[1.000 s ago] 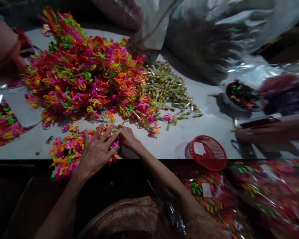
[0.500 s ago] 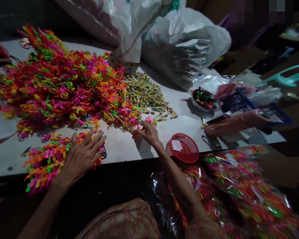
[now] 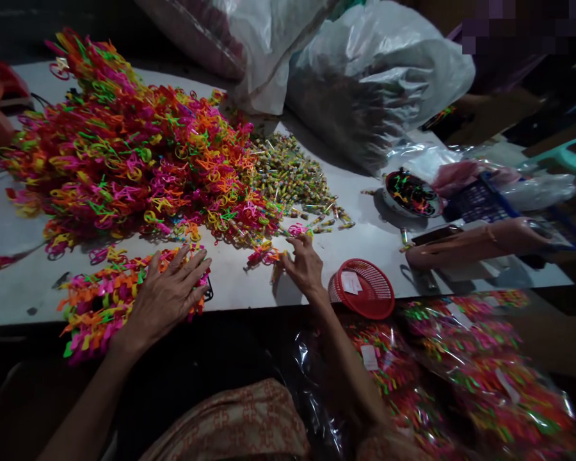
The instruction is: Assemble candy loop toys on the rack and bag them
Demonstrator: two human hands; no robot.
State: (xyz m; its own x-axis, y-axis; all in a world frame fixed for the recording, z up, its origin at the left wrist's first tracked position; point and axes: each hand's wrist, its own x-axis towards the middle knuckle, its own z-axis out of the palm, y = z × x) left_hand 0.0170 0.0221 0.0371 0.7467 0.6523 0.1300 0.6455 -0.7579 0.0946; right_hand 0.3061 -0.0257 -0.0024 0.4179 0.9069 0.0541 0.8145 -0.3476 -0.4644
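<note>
My left hand (image 3: 166, 298) lies flat with its fingers spread over rows of small bright plastic pieces (image 3: 96, 301) at the table's front edge. Under its fingertips, the corner of a dark flat object (image 3: 209, 291) shows. My right hand (image 3: 306, 266) is bent at the front of the heap, thumb and fingers drawn together; what they hold is too small to make out. Close to those fingertips lie a few pink and orange pieces (image 3: 264, 255) and a small slim tube (image 3: 274, 272). A large heap of colourful plastic pieces (image 3: 139, 160) spreads behind both hands.
Small filled tubes (image 3: 292, 173) are piled right of the heap. A red plastic basket (image 3: 381, 301) with paper inside stands at the front edge. Farther right are a bowl (image 3: 393, 203), a pinkish long case (image 3: 480, 243) and a blue crate (image 3: 475, 202). Big plastic sacks (image 3: 365, 70) stand behind; filled bags (image 3: 494, 378) lie below.
The view has shifted, so the table things sit farther right. My right hand has drawn back slightly from the pieces at the heap's edge. My left hand stays on the rows.
</note>
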